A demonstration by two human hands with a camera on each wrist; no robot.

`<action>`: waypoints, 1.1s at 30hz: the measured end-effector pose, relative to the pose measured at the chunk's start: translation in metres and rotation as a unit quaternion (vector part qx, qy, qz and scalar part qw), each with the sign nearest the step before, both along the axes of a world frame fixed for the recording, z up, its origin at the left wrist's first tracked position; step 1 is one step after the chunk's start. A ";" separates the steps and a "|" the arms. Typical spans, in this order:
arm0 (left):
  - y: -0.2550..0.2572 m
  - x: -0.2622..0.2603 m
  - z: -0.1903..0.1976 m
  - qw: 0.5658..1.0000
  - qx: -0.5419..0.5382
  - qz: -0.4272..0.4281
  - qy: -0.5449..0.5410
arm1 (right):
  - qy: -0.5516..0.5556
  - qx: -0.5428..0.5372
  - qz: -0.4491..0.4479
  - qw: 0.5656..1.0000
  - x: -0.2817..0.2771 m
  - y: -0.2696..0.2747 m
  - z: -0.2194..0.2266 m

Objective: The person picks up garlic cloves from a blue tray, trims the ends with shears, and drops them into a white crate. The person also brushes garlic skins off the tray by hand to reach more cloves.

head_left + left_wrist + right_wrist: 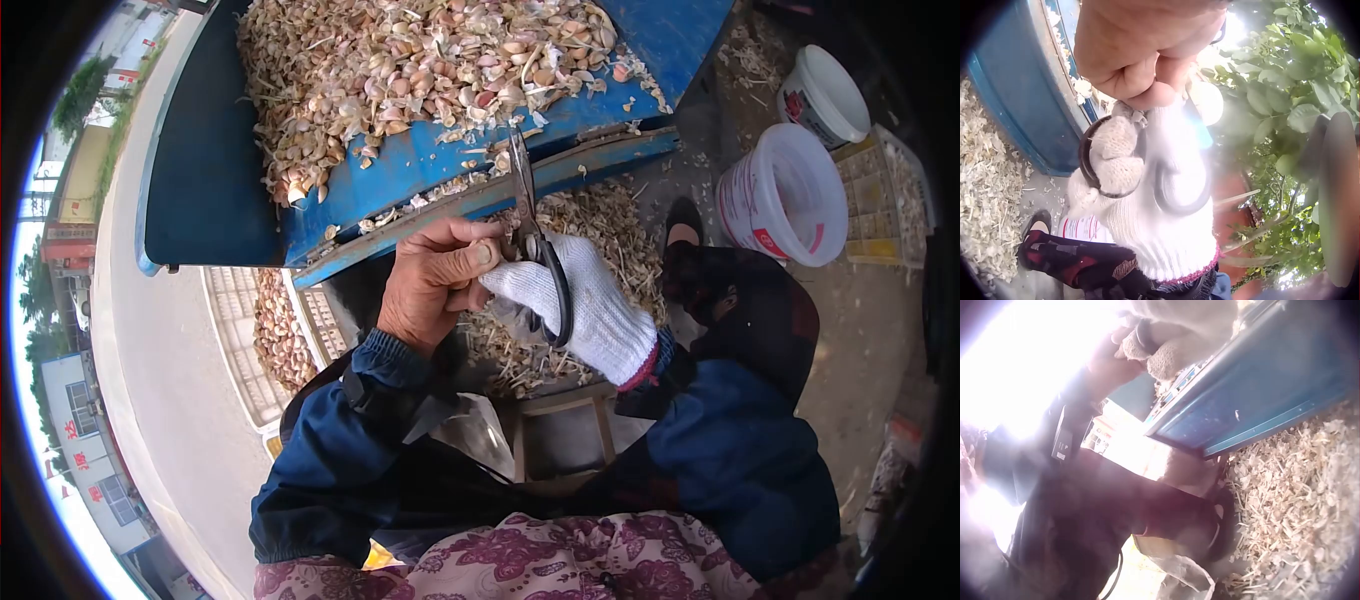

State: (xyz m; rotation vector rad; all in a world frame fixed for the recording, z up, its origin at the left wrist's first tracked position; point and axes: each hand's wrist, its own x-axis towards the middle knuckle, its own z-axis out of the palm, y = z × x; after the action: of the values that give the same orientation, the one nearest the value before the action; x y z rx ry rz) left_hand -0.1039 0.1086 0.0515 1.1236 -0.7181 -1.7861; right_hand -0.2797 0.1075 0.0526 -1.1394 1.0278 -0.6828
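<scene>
My bare left hand (432, 283) has its thumb and fingers pinched together right beside the gloved fingertips. A small pale garlic piece (1139, 117) shows just below those fingers in the left wrist view, mostly hidden. In a white knitted glove, my right hand (585, 305) grips scissors (524, 185) by their black handles, and the blades point up towards the heap. Both hands are in front of the lower lip of a blue metal tray (205, 175). Loose garlic cloves (430, 75) with papery skins and stalk bits fill the tray.
Dry garlic trimmings (1291, 487) lie heaped beneath the tray. A white plastic crate (240, 345) at the left contains garlic cloves (282, 335). At the right stand two white buckets (745, 205) beside a yellowish crate (885, 190). The person's knees flank the heap.
</scene>
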 end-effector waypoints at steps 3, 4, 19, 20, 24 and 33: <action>0.000 0.004 -0.005 0.999 -0.008 -0.011 0.047 | 0.018 0.043 0.013 0.999 -0.006 -0.002 0.006; 0.000 0.007 -0.007 0.994 -0.021 -0.027 0.100 | 0.131 -0.108 0.005 0.985 -0.009 -0.003 -0.006; -0.086 0.111 -0.029 0.858 -0.117 0.218 -0.451 | 0.373 -0.275 0.053 0.885 -0.030 -0.002 -0.008; -0.101 0.128 -0.045 0.784 -0.157 0.198 -0.567 | 0.399 -0.234 0.064 0.884 -0.031 -0.004 -0.006; -0.128 0.131 -0.055 0.663 -0.279 0.106 -0.687 | 0.365 -0.196 0.095 0.905 -0.035 -0.004 0.002; -0.122 0.110 -0.069 0.592 -0.315 0.079 -0.738 | 0.291 -0.225 0.037 0.929 -0.041 -0.001 0.006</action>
State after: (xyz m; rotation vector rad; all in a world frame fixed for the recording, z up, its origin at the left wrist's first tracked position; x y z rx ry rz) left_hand 0.0064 -0.0139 -0.0175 1.8621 -1.8729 0.0930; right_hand -0.3207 0.1067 0.0587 -1.8453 1.3520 -0.5419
